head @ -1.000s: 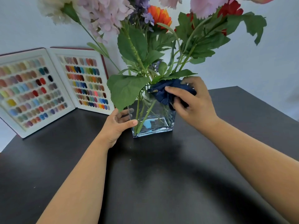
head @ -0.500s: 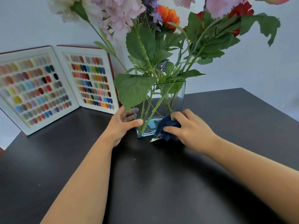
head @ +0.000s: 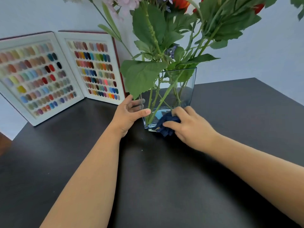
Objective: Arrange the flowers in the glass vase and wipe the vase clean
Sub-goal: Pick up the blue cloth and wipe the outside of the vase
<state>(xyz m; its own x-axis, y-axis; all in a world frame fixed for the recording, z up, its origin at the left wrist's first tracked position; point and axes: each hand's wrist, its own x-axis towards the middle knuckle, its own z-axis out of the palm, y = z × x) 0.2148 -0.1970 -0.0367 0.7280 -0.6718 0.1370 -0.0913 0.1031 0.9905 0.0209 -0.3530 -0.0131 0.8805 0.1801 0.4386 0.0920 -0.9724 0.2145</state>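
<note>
My L hand [head: 128, 116] grips the vase [head: 189, 89]. R hand [head: 189, 125] clutches cloth [head: 167, 122] at its base. Blooms [head: 128, 2] cut off up top.

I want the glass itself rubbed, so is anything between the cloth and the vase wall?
Nothing visible. The right hand presses the dark blue cloth straight against the glass vase near its base; the leaves hang higher up.

nail salon | open nail colour swatch book [head: 60, 74] | dark table [head: 148, 186]
</note>
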